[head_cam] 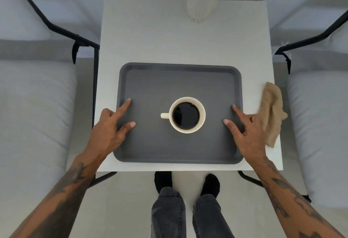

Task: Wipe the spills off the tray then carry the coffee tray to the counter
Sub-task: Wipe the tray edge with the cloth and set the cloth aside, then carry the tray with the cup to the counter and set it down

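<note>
Grey plastic tray (150, 79) sits on a white table (169, 39), and both my hands are on its 2 short sides. My left hand (109, 130) lies over the left rim, with the index finger and thumb spread and their tips resting on the tray floor. My right hand (248, 134) mirrors it over the right rim, index finger and thumb spread the same way. The other fingers of each hand curl down past the rim, and I cannot tell whether they grip under it. Between my 2 thumbs, at the tray's centre, stands a cream mug (187, 115) full of black coffee, its handle pointing toward my left hand. Just beyond my right knuckles, off the tray, a crumpled tan cloth (273, 113) lies on the table, reaching the table's right edge. Well past my fingertips, at the far edge, stands a pale ornament (200, 2).
</note>
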Tool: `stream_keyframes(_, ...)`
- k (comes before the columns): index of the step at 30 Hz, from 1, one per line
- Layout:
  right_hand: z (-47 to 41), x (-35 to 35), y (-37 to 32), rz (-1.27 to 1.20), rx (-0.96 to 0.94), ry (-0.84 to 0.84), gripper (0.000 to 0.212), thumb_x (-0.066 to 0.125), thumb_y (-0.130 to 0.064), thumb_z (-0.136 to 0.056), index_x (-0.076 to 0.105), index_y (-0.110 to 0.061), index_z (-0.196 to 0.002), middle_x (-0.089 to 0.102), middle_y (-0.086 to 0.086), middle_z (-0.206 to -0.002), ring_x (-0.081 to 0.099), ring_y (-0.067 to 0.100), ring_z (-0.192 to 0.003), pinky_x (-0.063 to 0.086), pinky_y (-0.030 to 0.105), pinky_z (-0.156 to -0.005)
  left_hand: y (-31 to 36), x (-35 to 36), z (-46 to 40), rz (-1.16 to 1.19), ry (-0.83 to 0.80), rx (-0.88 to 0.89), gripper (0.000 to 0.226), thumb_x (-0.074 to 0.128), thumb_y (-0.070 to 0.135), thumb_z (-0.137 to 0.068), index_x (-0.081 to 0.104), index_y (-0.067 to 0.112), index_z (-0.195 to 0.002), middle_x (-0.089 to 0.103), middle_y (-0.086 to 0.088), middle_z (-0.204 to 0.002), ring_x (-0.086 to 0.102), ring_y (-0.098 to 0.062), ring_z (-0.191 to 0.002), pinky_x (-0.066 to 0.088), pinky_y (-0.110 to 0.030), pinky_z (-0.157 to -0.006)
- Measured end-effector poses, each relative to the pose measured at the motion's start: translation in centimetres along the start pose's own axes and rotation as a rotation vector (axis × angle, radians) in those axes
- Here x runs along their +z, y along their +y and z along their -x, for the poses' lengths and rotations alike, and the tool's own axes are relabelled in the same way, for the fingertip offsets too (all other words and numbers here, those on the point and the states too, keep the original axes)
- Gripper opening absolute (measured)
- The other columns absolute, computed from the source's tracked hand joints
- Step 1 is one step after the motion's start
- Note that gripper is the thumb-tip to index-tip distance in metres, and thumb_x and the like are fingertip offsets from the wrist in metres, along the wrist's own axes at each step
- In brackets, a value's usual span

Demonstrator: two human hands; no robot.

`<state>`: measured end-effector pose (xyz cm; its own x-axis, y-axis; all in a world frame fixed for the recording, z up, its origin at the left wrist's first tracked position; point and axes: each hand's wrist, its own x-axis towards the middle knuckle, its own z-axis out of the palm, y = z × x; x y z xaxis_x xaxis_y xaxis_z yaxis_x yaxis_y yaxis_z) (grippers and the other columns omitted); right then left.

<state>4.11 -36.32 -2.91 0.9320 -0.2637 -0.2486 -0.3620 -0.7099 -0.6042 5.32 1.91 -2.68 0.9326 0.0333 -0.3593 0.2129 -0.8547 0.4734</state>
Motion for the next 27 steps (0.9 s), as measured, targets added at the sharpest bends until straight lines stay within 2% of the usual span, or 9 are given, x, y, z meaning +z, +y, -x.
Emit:
stream_keyframes(5, 0.3, 0.4, -0.1, -0.034, -0.053, 0.042, 0.049, 0.062, -0.033, -0.091, 0.052, -0.025, -0.138, 0.04, 0.005, -0.102, 0.041, 0.013, -0.094, 0.034, -0.006, -0.074, -1.0, -0.2, -0.2, 0.053, -0.03, 0.051, 0.062, 0.061, 0.035, -0.093, 0.033, 0.047, -0.148, 0.034, 0.001, -0.09, 0.045, -0.011, -0.077, 0.044, -0.032, -0.08)
stream_keyframes(9, 0.2, -1.1, -1.3, -0.047, -0.116, 0.059, 0.044, 0.063, -0.029, -0.091, 0.057, -0.021, -0.134, 0.043, 0.009, -0.1, 0.044, 0.015, -0.093, 0.033, -0.005, -0.076, -0.4, -1.1, 1.0, 0.107, 0.002, 0.079, 0.062, 0.063, 0.03, -0.093, 0.038, 0.041, -0.148, 0.034, 0.001, -0.088, 0.046, -0.018, -0.079, 0.042, -0.028, -0.078)
stream_keyframes(13, -0.1, -4.6, -4.3, -0.038, -0.206, 0.096, 0.042, 0.065, -0.027, -0.091, 0.06, -0.019, -0.132, 0.041, 0.007, -0.1, 0.043, 0.014, -0.092, 0.035, -0.003, -0.077, 1.0, -3.9, 2.8, 0.161, 0.07, 0.094, 0.062, 0.066, 0.027, -0.091, 0.041, 0.04, -0.147, 0.034, 0.0, -0.086, 0.045, -0.014, -0.076, 0.038, -0.019, -0.071)
stream_keyframes(17, 0.1, -9.2, -8.6, -0.044, -0.298, 0.113, 0.041, 0.066, -0.026, -0.09, 0.061, -0.02, -0.131, 0.039, 0.007, -0.096, 0.046, 0.018, -0.09, 0.037, 0.002, -0.079, 3.6, -9.6, 5.0, 0.207, 0.123, 0.109, 0.062, 0.066, 0.028, -0.091, 0.042, 0.041, -0.146, 0.04, -0.003, -0.087, 0.047, -0.017, -0.076, 0.04, -0.015, -0.071)
stream_keyframes(22, 2.4, -16.8, -16.7, -0.051, -0.322, 0.122, 0.042, 0.066, -0.033, -0.089, 0.06, -0.026, -0.13, 0.045, 0.009, -0.097, 0.048, 0.012, -0.085, 0.037, 0.002, -0.078, 7.5, -19.4, 9.1, 0.286, 0.161, 0.113, 0.062, 0.062, 0.037, -0.088, 0.042, 0.041, -0.146, 0.047, -0.007, -0.096, 0.051, -0.023, -0.083, 0.042, -0.016, -0.076)
stream_keyframes(24, 3.5, -19.8, -20.2, -0.049, -0.328, 0.126, 0.043, 0.065, -0.036, -0.089, 0.06, -0.028, -0.13, 0.043, 0.005, -0.096, 0.047, 0.013, -0.086, 0.039, 0.011, -0.083, 9.1, -23.3, 10.9, 0.333, 0.192, 0.122, 0.061, 0.061, 0.039, -0.086, 0.044, 0.04, -0.145, 0.05, -0.009, -0.105, 0.053, -0.023, -0.088, 0.046, -0.019, -0.083)
stream_keyframes(25, 4.2, -21.4, -22.0, -0.051, -0.331, 0.124, 0.043, 0.065, -0.037, -0.089, 0.06, -0.029, -0.131, 0.042, 0.003, -0.095, 0.047, 0.011, -0.083, 0.04, 0.016, -0.084, 10.0, -25.3, 12.0, 0.353, 0.215, 0.124, 0.06, 0.062, 0.036, -0.088, 0.045, 0.039, -0.145, 0.051, -0.01, -0.109, 0.054, -0.02, -0.092, 0.047, -0.017, -0.084)
stream_keyframes(27, 5.6, -24.5, -25.6, -0.046, -0.333, 0.132, 0.044, 0.065, -0.041, -0.088, 0.059, -0.033, -0.131, 0.042, 0.001, -0.095, 0.045, 0.006, -0.078, 0.04, 0.017, -0.083, 11.6, -29.0, 14.3, 0.375, 0.273, 0.134, 0.057, 0.063, 0.028, -0.091, 0.046, 0.035, -0.145, 0.05, -0.012, -0.112, 0.053, -0.009, -0.091, 0.046, -0.005, -0.076)
